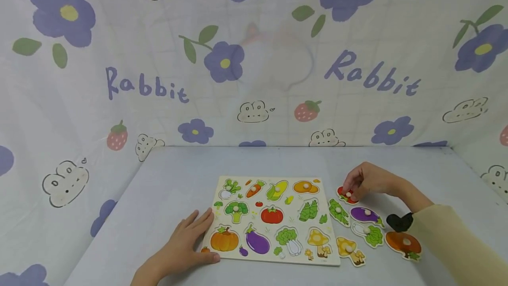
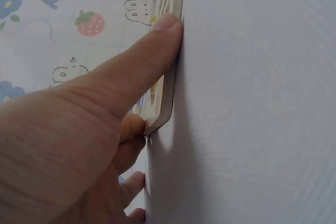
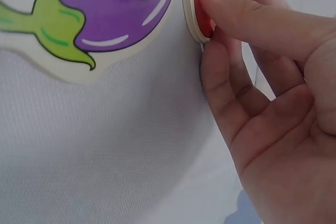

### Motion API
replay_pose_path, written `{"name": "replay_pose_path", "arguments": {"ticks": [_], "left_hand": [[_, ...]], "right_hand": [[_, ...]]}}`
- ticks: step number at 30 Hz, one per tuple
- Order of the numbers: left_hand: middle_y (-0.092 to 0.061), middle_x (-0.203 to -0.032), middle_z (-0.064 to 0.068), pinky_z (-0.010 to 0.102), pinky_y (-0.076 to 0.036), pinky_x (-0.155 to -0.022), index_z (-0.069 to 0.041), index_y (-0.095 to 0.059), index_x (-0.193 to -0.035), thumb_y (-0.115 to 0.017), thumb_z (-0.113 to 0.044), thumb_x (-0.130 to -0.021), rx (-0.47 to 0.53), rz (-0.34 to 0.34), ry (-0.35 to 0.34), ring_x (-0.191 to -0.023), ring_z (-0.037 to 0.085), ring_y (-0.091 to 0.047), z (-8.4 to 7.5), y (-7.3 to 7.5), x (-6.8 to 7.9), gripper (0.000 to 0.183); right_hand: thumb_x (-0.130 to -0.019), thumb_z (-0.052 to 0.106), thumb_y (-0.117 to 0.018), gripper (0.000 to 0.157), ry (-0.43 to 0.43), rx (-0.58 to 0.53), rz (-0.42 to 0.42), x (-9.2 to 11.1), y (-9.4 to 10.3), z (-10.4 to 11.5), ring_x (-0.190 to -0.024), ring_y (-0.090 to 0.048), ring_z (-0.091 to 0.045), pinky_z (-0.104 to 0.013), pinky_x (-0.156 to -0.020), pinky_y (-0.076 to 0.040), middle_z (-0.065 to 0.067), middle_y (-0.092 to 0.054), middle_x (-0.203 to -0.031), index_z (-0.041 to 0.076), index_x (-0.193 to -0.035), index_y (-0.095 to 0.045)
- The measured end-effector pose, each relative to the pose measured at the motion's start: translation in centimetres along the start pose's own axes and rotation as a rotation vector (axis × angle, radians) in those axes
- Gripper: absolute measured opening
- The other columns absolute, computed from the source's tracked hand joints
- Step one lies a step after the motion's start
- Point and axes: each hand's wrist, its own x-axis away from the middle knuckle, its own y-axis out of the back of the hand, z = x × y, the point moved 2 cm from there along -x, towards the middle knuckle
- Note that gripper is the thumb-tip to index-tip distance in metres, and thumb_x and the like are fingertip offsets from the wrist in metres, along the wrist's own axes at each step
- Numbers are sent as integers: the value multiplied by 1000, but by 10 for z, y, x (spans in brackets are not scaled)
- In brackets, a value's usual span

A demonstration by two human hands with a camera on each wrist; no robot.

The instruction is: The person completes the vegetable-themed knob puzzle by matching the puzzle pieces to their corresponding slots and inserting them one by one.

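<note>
A wooden vegetable puzzle board (image 1: pixel 258 244) lies flat on the table. My left hand (image 1: pixel 186 244) touches its near left corner, the straight thumb (image 2: pixel 152 56) along the front edge and the other fingers by the left edge. To the right of the board, my right hand (image 1: pixel 369 180) pinches a red tomato puzzle piece (image 3: pixel 202 9) near its pale knob. Close by lie an asparagus piece (image 1: pixel 338 215) and an eggplant piece (image 1: pixel 359 214). Knobbed pieces, among them a broccoli piece (image 1: pixel 237 211), sit in the board; its tomato recess (image 1: pixel 271 216) holds no knobbed piece.
Right of the board also lie a bok choy piece (image 1: pixel 373 236), a mushroom piece (image 1: pixel 346 246) and a pumpkin piece (image 1: pixel 402 242), close under the right sleeve (image 1: pixel 452 237). A printed cloth (image 1: pixel 274 131) hangs behind the table (image 1: pixel 190 167) and at its sides.
</note>
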Motion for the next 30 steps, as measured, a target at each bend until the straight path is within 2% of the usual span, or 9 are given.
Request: {"name": "replay_pose_path", "arguments": {"ticks": [14, 30], "left_hand": [[-26, -160, 4, 64, -5, -112, -8, -38, -152, -78, -59, -73, -9, 2, -7, -145, 42, -10, 1, -1, -1, 102], [-25, -160, 5, 65, -5, -112, -7, -37, -152, -78, -58, -74, 4, 10, -10, -145, 43, -9, 1, -1, -1, 102]], "right_hand": [[-75, 6, -84, 17, 12, 79, -23, 2, 2, 1, -75, -58, -29, -36, -70, -51, -10, -71, -86, 6, -91, -76], [-73, 8, -86, 18, -37, 84, -133, 6, 3, -4, -75, -54, -26, -33, -68, -49, -6, -71, -89, 8, -89, -76]]}}
